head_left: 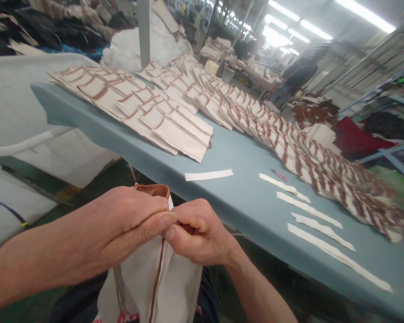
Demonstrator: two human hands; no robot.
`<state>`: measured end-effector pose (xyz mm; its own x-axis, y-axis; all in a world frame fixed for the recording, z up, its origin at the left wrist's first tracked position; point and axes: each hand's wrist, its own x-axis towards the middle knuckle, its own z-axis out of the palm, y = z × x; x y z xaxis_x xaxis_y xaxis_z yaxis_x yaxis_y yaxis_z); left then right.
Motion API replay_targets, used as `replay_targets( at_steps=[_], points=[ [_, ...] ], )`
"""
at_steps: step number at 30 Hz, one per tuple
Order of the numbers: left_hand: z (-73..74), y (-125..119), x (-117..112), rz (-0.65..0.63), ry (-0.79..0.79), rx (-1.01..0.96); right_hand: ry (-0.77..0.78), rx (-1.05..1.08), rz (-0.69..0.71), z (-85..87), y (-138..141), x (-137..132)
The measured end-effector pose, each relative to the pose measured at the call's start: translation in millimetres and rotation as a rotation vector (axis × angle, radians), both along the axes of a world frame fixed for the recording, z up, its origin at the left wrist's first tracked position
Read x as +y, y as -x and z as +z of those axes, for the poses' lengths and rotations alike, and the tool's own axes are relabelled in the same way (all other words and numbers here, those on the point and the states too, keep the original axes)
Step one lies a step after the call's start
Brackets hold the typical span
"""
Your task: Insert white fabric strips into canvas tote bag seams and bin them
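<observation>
A cream fabric bag (pixel 178 278) with a brown-lined opening and brown-bound seams hangs over my lap. My left hand (pixel 134 220) pinches its upper edge from the left. From the right, my right hand (pixel 198 231) grips the same edge, and the two thumbs meet at the seam. A bit of white strip shows just above the fingertips; the rest of that spot is covered by my fingers. Red printing appears low on the bag. Beyond my hands, a single white strip (pixel 208 175) lies near the edge of the blue-green table (pixel 242 206).
Overlapping rows of cream pieces with brown trim (pixel 131 107) cover the table's far left, and a long row (pixel 272 130) runs along its back. Several white strips (pixel 336 255) and pink-handled snips (pixel 279 175) lie at right. White bins (pixel 30 89) stand left. A person (pixel 299 72) is in the background.
</observation>
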<state>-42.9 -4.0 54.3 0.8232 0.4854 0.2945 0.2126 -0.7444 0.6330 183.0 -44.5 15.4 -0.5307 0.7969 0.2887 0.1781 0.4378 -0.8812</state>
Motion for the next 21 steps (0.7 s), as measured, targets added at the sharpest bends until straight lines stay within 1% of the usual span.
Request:
replay_targets(
  at_steps=[1,3,6,8,10,12,14,16,17,19,21],
  points=[
    [-0.2,-3,3,-0.018,0.041,0.001,0.030,-0.005,0.000,-1.7,-1,1],
    [-5.6,-8,6,0.013,0.061,-0.007,0.060,-0.020,0.000,-4.5,-4,4],
    [-17.8,-16,3,0.103,0.050,-0.034,0.020,-0.023,-0.010,-6.8,-9,8],
    [-21.2,-22,0,0.126,0.099,-0.064,0.023,-0.032,-0.004,-6.7,-14,9],
    [-18.9,-28,-2,0.110,0.253,-0.090,0.059,-0.034,0.004,-4.8,-18,6],
    [-13.8,-33,-3,0.051,0.491,-0.110,0.089,-0.007,0.024,-1.0,-20,2],
    [-10.1,-36,-2,-0.013,0.706,-0.122,0.073,0.023,0.044,3.6,-21,-3],
    [-10.3,-36,0,-0.053,0.838,-0.132,0.016,0.037,0.059,7.1,-21,-7],
    [-11.7,-36,1,-0.064,0.874,-0.136,-0.019,0.043,0.055,8.0,-20,-9],
    [-16.0,-34,1,-0.069,0.882,-0.140,-0.072,0.050,0.033,7.7,-20,-11],
    [-20.3,-29,0,-0.040,0.795,-0.115,-0.110,0.035,0.001,6.0,-22,-10]
  ],
)
